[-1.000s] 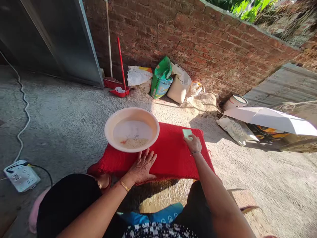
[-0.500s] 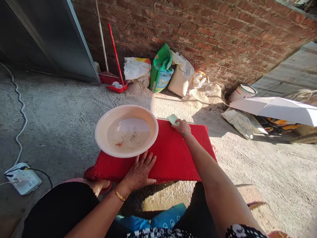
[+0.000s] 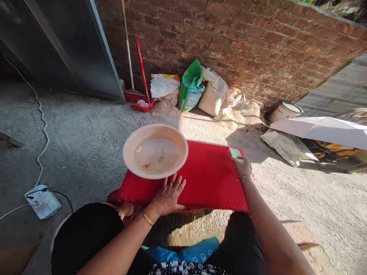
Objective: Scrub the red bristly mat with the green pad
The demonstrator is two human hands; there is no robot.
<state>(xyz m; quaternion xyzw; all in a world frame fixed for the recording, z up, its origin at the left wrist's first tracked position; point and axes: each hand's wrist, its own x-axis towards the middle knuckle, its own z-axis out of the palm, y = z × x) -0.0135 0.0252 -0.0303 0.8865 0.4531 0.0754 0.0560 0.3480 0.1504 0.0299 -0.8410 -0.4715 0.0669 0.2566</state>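
Note:
A red rug lies flat over a low support in front of my knees. On its left part stands a pale pink basin, holding water with dark specks and a small reddish bit. My left hand rests flat on the rug's near edge, fingers spread, the fingertips close to the basin's rim. At the rug's far right corner my right hand grips a flat light green block, by its look a scrub brush. The block's underside is hidden against the rug.
A power strip with cords lies on the floor at left. Along the brick wall are a red dustpan, a green sack, a white sack and a bucket. A pale umbrella is at right.
My right hand has slid the green block rightward along the rug's far edge to its corner. My left hand stays on the near edge. The whole view has shifted slightly.

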